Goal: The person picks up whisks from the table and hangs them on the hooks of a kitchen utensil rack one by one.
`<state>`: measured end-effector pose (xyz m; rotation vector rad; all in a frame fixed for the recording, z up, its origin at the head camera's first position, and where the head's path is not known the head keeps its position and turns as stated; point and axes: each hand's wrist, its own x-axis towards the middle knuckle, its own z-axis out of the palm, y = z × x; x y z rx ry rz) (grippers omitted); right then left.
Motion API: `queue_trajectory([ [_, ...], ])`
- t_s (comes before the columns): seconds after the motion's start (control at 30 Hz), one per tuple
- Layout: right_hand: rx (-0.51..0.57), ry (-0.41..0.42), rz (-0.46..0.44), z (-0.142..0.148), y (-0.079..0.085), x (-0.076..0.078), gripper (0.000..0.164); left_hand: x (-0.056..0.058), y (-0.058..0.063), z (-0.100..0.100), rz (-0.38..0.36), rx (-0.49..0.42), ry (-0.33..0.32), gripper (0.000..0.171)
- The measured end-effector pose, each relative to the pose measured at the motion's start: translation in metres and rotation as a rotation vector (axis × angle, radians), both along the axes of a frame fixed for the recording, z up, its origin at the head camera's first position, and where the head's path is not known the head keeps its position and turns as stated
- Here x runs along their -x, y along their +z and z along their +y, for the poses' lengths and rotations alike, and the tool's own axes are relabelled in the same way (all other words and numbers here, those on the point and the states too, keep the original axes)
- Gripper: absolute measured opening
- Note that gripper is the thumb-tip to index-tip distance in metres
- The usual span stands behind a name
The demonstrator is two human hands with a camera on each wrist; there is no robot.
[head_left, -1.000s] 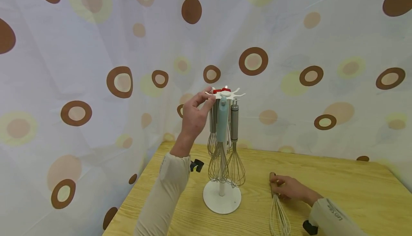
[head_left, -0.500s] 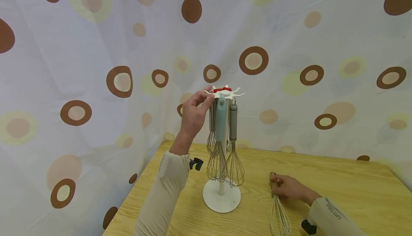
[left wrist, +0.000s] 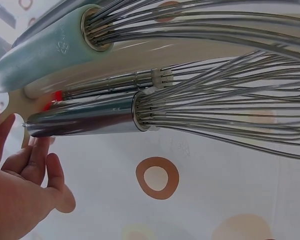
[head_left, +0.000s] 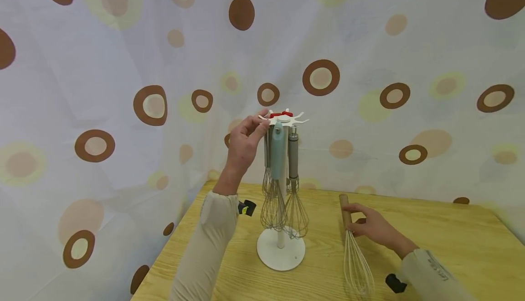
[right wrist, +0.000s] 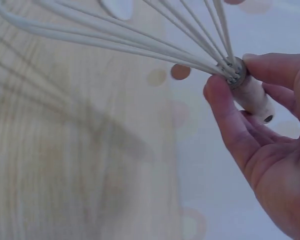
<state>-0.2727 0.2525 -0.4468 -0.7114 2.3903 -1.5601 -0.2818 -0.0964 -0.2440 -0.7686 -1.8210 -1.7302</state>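
Observation:
My left hand (head_left: 243, 148) pinches a hook arm at the left of the top of a white rotating utensil rack (head_left: 283, 119). From the rack hang several whisks, among them one with a light blue handle (head_left: 277, 155) and one with a grey metal handle (head_left: 293, 155). A steel-handled whisk (left wrist: 90, 116) hangs right beside my left fingers in the left wrist view. To the right of the rack, my right hand (head_left: 375, 228) grips a whisk with a wooden handle (head_left: 345, 212) between thumb and fingers, near where the pale wires begin. Its wires point toward me, and its shadow falls on the wood.
The rack's round white base (head_left: 283, 262) stands on a wood-grain table (head_left: 430, 228). Two red hanging loops (head_left: 280, 115) sit on the hooks at the rack's far side. Behind the table rises a white dotted curtain (head_left: 352, 32).
My right hand has raised the wooden-handled whisk, its handle end moving up and away from me. The hanging whisks have shifted slightly left, with my left hand still at the same hook.

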Motion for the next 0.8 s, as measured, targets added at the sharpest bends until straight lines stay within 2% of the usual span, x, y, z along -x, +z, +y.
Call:
queue_trajectory([
  [0.27, -0.027, -0.102, 0.287, -0.016, 0.03, -0.007, 0.051, 0.002, 0.0, -0.002, 0.005, -0.022, -0.021, 0.017],
  [0.5, 0.046, -0.075, 0.504, -0.034, 0.067, -0.014, 0.047, 0.006, 0.0, -0.002, -0.003, -0.03, -0.074, 0.017],
  [0.67, 0.087, -0.049, 0.588, -0.047, 0.093, -0.02, 0.044, 0.008, 0.0, -0.004, -0.003, -0.026, -0.103, 0.016],
  [0.8, 0.114, -0.031, 0.614, -0.058, 0.109, -0.023, 0.044, 0.009, -0.001, -0.005, 0.003, -0.02, -0.105, 0.017],
])
